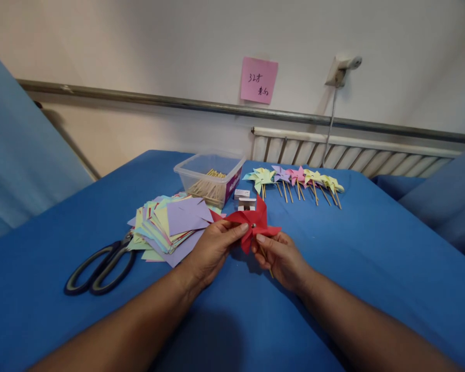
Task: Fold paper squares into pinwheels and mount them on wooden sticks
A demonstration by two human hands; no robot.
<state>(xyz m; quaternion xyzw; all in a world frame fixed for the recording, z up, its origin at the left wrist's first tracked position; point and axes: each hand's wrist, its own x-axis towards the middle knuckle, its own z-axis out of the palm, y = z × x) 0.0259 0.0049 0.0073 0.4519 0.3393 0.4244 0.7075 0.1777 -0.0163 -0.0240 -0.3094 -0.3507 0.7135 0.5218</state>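
Observation:
Between my two hands is a red paper pinwheel with a pin head at its centre and a thin wooden stick slanting down behind it. My left hand pinches its left blade, thumb on top close to the pin. With thumb and curled fingers, my right hand grips the lower right blade and the stick. Just beyond the pinwheel stand a small open box and a small white box. Left of my left hand lies a pile of coloured paper squares.
Large black-handled scissors lie beside the paper pile, blades partly under it. A clear plastic tub holds many wooden sticks. Several finished pinwheels lie in a row at the back right. A blue cloth covers the table, with a radiator behind.

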